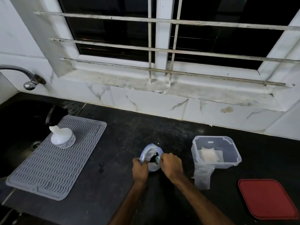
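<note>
A small clear zip bag (150,151) with a blue rim stands open on the black counter (113,184). Something dark lies inside it. My left hand (140,170) grips the bag's left side. My right hand (171,164) pinches the bag's right edge together with a small pale blue-green piece at the opening. Both sets of fingers are curled around the bag.
A clear plastic tub (215,151) with white packets stands to the right, more clear bags (203,177) in front of it, and a red lid (266,198) at the lower right. A grey ribbed mat (53,168) bears a white bottle (62,137) beside the black sink (21,127) and tap (30,78).
</note>
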A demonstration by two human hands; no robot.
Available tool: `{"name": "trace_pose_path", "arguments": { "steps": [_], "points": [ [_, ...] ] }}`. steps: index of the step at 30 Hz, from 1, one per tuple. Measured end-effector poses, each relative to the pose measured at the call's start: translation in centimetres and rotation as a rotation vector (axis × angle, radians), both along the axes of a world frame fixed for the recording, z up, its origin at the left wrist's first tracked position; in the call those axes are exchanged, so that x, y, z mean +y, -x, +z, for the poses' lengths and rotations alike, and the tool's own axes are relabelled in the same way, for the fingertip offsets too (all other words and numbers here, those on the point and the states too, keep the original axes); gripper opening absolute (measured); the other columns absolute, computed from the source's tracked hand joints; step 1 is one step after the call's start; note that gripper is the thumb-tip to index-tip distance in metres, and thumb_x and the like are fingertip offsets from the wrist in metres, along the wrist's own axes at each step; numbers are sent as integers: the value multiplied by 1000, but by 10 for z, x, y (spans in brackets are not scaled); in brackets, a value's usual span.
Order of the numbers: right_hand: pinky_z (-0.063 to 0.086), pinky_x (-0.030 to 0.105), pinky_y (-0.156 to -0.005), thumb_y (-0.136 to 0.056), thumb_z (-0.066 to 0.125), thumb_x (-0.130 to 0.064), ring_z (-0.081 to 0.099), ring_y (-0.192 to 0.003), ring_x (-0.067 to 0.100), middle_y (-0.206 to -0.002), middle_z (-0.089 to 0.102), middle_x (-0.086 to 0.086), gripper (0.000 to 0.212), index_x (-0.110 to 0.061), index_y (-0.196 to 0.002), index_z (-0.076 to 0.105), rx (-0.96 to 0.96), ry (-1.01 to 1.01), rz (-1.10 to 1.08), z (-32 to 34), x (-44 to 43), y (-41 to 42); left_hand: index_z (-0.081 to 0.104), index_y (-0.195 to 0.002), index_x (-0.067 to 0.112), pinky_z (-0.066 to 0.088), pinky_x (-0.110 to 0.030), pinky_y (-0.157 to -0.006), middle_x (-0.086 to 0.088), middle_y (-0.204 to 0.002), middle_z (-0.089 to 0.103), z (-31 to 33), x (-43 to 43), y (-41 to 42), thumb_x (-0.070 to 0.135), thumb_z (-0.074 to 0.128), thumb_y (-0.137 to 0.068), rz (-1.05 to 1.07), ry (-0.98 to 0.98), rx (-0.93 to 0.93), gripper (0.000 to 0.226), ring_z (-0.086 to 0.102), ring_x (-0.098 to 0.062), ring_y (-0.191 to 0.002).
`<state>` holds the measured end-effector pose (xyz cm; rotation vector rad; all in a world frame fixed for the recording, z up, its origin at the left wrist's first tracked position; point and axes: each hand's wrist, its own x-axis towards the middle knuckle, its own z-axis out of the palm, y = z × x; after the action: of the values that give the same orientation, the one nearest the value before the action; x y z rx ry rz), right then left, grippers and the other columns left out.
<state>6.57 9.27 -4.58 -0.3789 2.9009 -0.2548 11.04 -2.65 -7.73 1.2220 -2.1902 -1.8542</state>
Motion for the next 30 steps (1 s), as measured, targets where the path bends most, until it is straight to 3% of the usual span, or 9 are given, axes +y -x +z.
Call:
{"name": "trace_pose_path", "arguments": {
  "steps": [5, 11, 15, 18, 21, 25, 30],
  "points": [
    [53, 30, -73, -96, 51, -24, 68, -87, 16, -96, 71, -1, 19, -20, -98, 69, -16, 110, -136, -12, -4, 1, 49, -96, 15, 54, -39, -73, -9, -93, 62, -5, -3, 0, 15, 67, -89, -43, -96, 85, 19, 62, -20, -82],
    [46, 25, -65, -91, 57, -34, 66, -80, 14, -86, 71, -2, 22, -19, -87, 74, -200, 312, -408, -28, -2, -1, 56, -109, 7, 57, -38, -79, -12, -102, 67, -12, -7, 8, 7, 61, -90, -148, -221, 71, 20, 66, -25, -94],
    [47, 32, -56, -83, 69, -24, 58, -52, 15, -62, 66, 6, 21, -10, -67, 73, -438, 655, -572, -33, 0, 4, 66, -107, 3, 58, -42, -81, -19, -103, 71, -21, -11, 21, 25, 62, -72, -231, -199, 50, 41, 70, -27, -92],
    [31, 21, -37, -86, 70, -18, 39, -35, 7, -55, 53, 6, 18, -3, -76, 72, -580, 868, -714, -31, 4, 2, 60, -107, 5, 55, -39, -77, -16, -101, 67, -15, -10, 24, 9, 56, -84, -208, -163, 49, 23, 66, -23, -88],
    [24, 20, -36, -90, 65, -19, 34, -38, 9, -59, 52, 5, 23, 2, -86, 72, -636, 876, -697, -30, 9, -1, 57, -100, 10, 53, -44, -81, -12, -98, 64, -10, -9, 20, -2, 49, -90, -126, -151, 75, 17, 63, -23, -87],
    [26, 18, -36, -92, 63, -19, 36, -40, 7, -60, 55, 4, 25, 4, -89, 72, -630, 888, -623, -23, 13, -5, 58, -105, 8, 53, -45, -83, -15, -104, 66, -12, -10, 15, 1, 51, -91, -65, -152, 94, 16, 64, -25, -91],
    [33, 15, -41, -91, 65, -23, 41, -43, 4, -62, 60, 1, 20, -5, -92, 75, -620, 877, -507, -7, 23, -10, 54, -109, 9, 50, -35, -70, -14, -103, 65, -4, -10, 12, 6, 52, -92, -5, -83, 88, 17, 61, -20, -84]
  ]
}}
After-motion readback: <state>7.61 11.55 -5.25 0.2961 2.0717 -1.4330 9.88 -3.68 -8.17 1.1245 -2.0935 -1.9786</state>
